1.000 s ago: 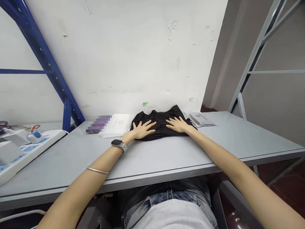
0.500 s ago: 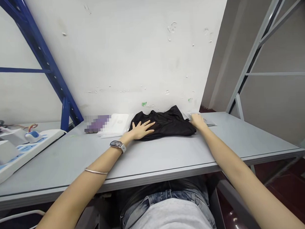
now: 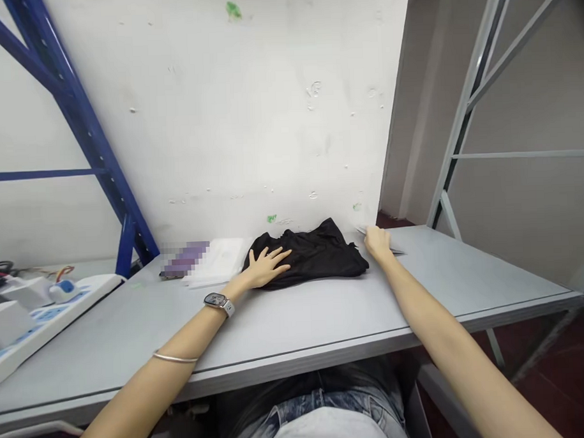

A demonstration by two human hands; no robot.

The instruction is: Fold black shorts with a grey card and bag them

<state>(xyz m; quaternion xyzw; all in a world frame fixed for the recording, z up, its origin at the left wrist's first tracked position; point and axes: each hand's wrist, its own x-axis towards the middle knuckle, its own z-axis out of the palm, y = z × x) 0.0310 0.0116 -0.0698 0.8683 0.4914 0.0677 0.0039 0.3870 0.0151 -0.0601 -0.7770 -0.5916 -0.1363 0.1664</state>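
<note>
A crumpled black cloth (image 3: 317, 253) lies on the grey table (image 3: 319, 314) near the wall. My left hand (image 3: 266, 267) rests flat on its left end with the fingers spread. Just past the cloth's right end, my right hand (image 3: 378, 241) is closed, its fingers mostly turned away from view. A thin pale sheet or packet (image 3: 397, 251) shows on both sides of my right hand, partly hidden behind it. To the left of the cloth lie white flat packets (image 3: 219, 260).
A purple object (image 3: 185, 258), blurred by pixels, lies left of the white packets. A white power strip (image 3: 60, 316) with plugs and cables is at the far left. Blue shelf posts (image 3: 95, 149) rise at the left, grey metal posts (image 3: 456, 136) at the right.
The camera view has tilted up a little, so the table sits lower in the picture. My right hand has lifted slightly with the pale sheet. My left hand stays on the cloth.
</note>
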